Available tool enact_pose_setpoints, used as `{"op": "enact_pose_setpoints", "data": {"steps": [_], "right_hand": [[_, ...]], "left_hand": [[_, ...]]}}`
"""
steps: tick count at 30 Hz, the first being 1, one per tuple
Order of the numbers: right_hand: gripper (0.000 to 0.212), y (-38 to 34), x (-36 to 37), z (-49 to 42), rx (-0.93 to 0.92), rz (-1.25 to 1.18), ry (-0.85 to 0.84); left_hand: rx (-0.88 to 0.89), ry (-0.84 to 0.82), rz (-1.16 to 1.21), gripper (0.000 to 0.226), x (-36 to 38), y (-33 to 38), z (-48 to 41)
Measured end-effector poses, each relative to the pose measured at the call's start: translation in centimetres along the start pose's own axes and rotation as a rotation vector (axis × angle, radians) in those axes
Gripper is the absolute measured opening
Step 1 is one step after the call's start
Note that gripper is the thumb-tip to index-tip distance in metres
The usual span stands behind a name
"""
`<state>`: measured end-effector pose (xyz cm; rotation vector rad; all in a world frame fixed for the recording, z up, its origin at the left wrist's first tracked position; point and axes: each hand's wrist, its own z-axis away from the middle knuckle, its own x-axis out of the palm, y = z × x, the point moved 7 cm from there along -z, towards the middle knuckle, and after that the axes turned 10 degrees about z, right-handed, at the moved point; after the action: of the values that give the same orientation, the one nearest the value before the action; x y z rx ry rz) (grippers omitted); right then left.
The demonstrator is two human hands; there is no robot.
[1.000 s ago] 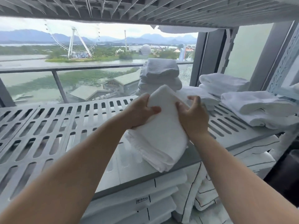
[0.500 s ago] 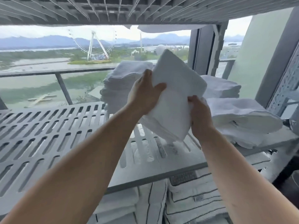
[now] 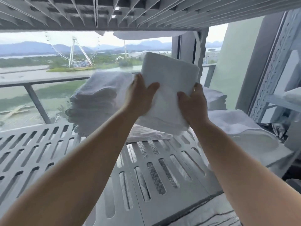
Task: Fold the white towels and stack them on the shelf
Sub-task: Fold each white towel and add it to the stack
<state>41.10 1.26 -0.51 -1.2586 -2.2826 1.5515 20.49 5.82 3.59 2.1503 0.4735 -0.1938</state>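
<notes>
A folded white towel [image 3: 169,82] is held up above the slotted grey shelf [image 3: 48,147], tilted with its far edge raised. My left hand [image 3: 140,93] grips its left side, thumb on top. My right hand [image 3: 193,101] grips its right side the same way. Just left of the held towel stands a tall stack of folded white towels [image 3: 97,101] on the shelf. A low folded towel [image 3: 146,134] lies on the shelf directly under the held one.
More white towels [image 3: 236,124] lie at the shelf's right end, and another pile [image 3: 215,98] sits behind. The upper shelf [image 3: 130,13] hangs close overhead. A perforated metal upright [image 3: 273,62] stands at the right. Striped towels [image 3: 211,216] fill the level below.
Both hands have carried the folded towel further forward and to the right, over the low towel beside the tall stack. The view has moved closer to the shelf.
</notes>
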Motion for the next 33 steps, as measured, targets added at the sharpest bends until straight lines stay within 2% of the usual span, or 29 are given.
{"op": "enact_pose_setpoints", "data": {"steps": [5, 6, 9, 10, 12, 14, 16, 18, 21, 24, 26, 30, 33], "right_hand": [[0.033, -1.1, 0.2, -5.2, 0.043, 0.158, 0.016], [0.032, -0.8, 0.6, -6.1, 0.075, 0.158, -0.001], [0.030, 1.1, 3.4, -7.6, 0.180, 0.128, -0.150], [0.031, 2.0, 4.7, -7.5, 0.227, 0.075, -0.230], [0.035, 3.7, 6.9, -6.7, 0.291, 0.003, -0.337], [0.041, 5.1, 8.2, -6.2, 0.245, 0.107, -0.368], [0.040, 6.1, 9.4, -5.8, 0.156, 0.274, -0.440], [0.042, 6.8, 10.2, -5.8, 0.099, 0.364, -0.471], [0.039, 6.6, 10.0, -6.2, 0.078, 0.314, -0.398], [0.024, 5.3, 9.3, -6.0, -0.012, 0.240, -0.286], [0.023, 4.6, 9.1, -5.6, -0.066, 0.208, -0.270], [0.041, 5.6, 10.1, -4.9, 0.012, 0.294, -0.469], [0.050, 6.0, 10.2, -4.4, 0.053, 0.352, -0.565]], "left_hand": [[-0.064, -0.058, 0.057, 0.038, 2.3, -0.5, -3.4], [-0.074, -0.090, -0.002, 0.043, 2.8, -0.8, -3.9], [-0.008, -0.176, -0.314, 0.081, 3.5, -1.2, -4.8], [0.015, -0.199, -0.417, 0.082, 3.6, -1.4, -4.8], [0.042, -0.292, -0.648, 0.064, 4.3, -2.3, -4.3], [0.050, -0.468, -0.929, 0.043, 5.7, -3.8, -3.0], [0.014, -0.556, -1.102, 0.039, 6.1, -5.1, -1.9], [0.013, -0.548, -1.181, 0.038, 6.0, -5.2, -1.8], [0.142, -0.512, -1.156, 0.032, 6.5, -3.6, -2.5], [0.158, -0.396, -0.978, 0.030, 6.1, -2.1, -3.0], [0.114, -0.391, -0.905, 0.033, 6.3, -2.4, -2.9], [-0.137, -0.575, -0.775, 0.045, 7.4, -6.3, -1.3], [-0.167, -0.604, -0.740, 0.053, 7.7, -7.7, -0.1]]}}
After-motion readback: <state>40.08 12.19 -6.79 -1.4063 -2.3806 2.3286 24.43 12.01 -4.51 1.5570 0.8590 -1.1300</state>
